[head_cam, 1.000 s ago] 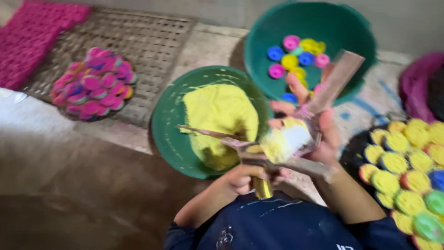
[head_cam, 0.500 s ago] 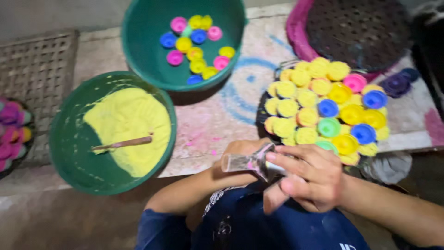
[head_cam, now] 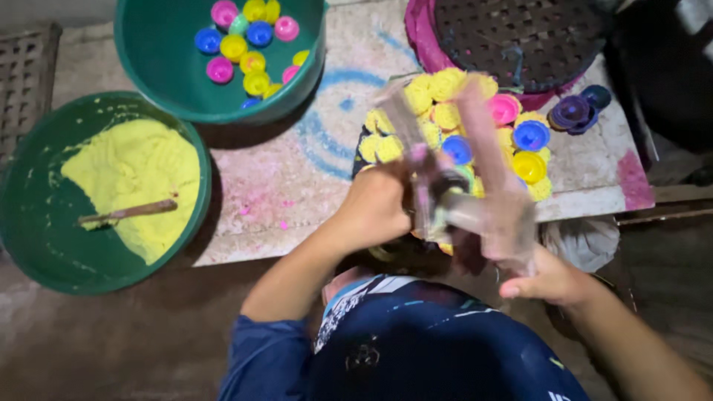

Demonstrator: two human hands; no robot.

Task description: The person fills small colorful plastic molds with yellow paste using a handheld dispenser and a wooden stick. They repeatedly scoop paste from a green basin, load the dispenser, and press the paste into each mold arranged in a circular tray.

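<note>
The left hand (head_cam: 375,208) is clenched around the lower part of a metal press tool (head_cam: 438,197), a hinged hand mould with two long arms that spread upward in a V; the tool is badly blurred, so its finer parts cannot be made out. The right hand (head_cam: 546,278) sits lower and to the right, fingers curled with the thumb showing, and it appears to be grasping the end of the tool's right arm, though the blur makes the exact hold uncertain. The tool thus lies between the two hands, its hinge just beside the left fist and its arms reaching up over a dark tray (head_cam: 362,160) packed with yellow moulded cakes (head_cam: 434,93) and a few filled pink, blue and yellow cups (head_cam: 531,136). The tray rests on a pale board (head_cam: 297,193) smeared with pink and blue powder. At the left, on the ground, stands a green basin (head_cam: 30,238) holding a heap of yellow powder (head_cam: 137,182), with a wooden stick (head_cam: 126,213) lying across it. Above it, a second, deeper green tub (head_cam: 156,67) holds loose small plastic cups (head_cam: 245,37) in pink, yellow and blue. At the upper right a pink basin (head_cam: 420,26) carries a dark perforated plate (head_cam: 520,33), and two purple cups (head_cam: 575,111) lie just beside it. The person's dark blue shirt (head_cam: 416,349) fills the bottom of the view
</note>
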